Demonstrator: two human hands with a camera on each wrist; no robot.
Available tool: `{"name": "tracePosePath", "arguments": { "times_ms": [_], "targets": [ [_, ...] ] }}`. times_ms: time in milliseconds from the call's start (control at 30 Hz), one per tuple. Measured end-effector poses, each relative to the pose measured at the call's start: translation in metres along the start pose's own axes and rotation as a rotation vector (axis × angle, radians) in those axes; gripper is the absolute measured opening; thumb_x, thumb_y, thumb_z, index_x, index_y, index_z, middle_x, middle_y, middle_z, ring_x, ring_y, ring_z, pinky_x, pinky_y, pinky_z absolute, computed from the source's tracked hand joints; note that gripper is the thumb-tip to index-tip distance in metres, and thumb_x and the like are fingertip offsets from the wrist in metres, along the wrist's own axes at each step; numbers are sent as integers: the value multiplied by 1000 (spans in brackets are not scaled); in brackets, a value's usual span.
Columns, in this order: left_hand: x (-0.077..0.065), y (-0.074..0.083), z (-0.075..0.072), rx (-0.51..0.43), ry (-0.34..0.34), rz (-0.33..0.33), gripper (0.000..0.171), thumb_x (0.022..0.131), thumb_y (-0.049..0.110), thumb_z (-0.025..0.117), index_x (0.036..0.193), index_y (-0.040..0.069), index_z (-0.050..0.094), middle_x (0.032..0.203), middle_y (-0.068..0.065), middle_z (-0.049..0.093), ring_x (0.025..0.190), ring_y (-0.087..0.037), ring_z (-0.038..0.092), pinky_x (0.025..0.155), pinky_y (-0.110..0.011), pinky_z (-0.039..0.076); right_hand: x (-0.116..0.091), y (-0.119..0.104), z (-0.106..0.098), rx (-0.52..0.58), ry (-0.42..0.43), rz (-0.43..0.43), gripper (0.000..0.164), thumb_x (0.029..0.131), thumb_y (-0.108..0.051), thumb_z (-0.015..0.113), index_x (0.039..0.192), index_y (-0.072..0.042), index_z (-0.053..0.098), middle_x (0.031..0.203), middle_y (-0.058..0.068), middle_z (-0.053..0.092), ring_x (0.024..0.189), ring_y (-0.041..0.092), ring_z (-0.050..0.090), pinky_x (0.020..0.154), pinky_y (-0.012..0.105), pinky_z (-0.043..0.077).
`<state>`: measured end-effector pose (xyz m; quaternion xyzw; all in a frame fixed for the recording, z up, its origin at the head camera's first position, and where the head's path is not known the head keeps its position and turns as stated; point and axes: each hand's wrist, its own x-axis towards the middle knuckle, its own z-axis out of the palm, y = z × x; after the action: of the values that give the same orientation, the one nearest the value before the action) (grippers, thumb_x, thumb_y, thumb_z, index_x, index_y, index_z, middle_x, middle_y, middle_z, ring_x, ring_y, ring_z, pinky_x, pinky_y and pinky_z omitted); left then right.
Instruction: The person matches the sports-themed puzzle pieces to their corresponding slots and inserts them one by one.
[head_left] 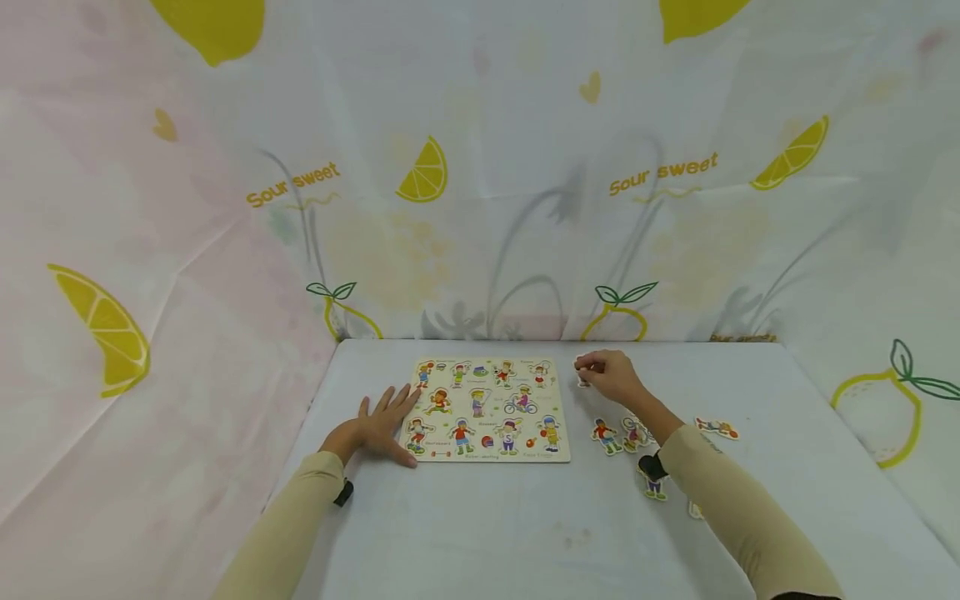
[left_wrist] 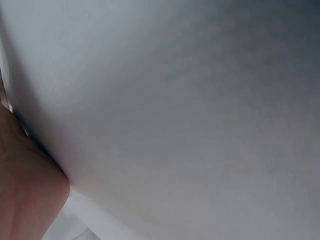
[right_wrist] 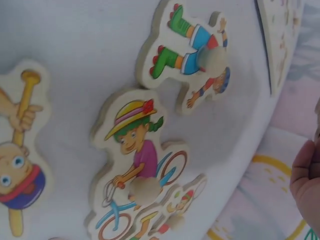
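Pinching a small piece [head_left: 582, 382] in the right hand [head_left: 617, 377], just right of the board [head_left: 555, 404] near its far corner; cannot tell whether lifted or touching the table [head_left: 487, 525]. Resting the left hand [head_left: 378, 427] at the board's left edge, fingers straight and spread, gripping nothing. Seems to be at the stage of picking out one piece for the board. Would probably call next for a short carry left, turning the piece to suit its place; cannot tell which place. Mind the far table edge, close behind the right hand. Watch also the loose pieces [head_left: 606, 437] nearer and to the right, partly beneath the right sleeve [head_left: 738, 500], including a skater [right_wrist: 192, 60] just beside a cyclist [right_wrist: 145, 167]. Offers open room on the board's near side.
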<state>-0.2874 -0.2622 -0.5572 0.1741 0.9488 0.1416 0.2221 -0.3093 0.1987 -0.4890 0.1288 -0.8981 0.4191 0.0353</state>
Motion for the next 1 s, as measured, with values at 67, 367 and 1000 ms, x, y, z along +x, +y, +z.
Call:
{"name": "tracePosePath", "arguments": {
  "times_ms": [67,367,1000],
  "targets": [
    [-2,2,-1,-10,-8,-1,144,55,77,79,160,25,-4,167,-5,-13,153,-36,-15,113,-72,-12,2,-4,4,13,4,-11,15,89,-2,69,102,6,72,101,21,73,73,14,64,58,19,49],
    [-3,10,-2,-18,-4,-8,143,56,74,81,160,23,-3,167,-5,-13,153,-36,-16,113,-70,-14,14,-22,25,4,-44,-4,17,89,-5,71,103,2,75,107,19,73,85,24,69,68,28,55],
    [-5,7,-3,-9,-6,-22,143,56,75,81,160,24,-3,168,-5,-11,153,-36,-14,114,-69,-12,56,-55,91,102,-158,2,18,91,-10,70,106,-1,76,112,14,73,81,17,66,64,25,51]
  ]
}}
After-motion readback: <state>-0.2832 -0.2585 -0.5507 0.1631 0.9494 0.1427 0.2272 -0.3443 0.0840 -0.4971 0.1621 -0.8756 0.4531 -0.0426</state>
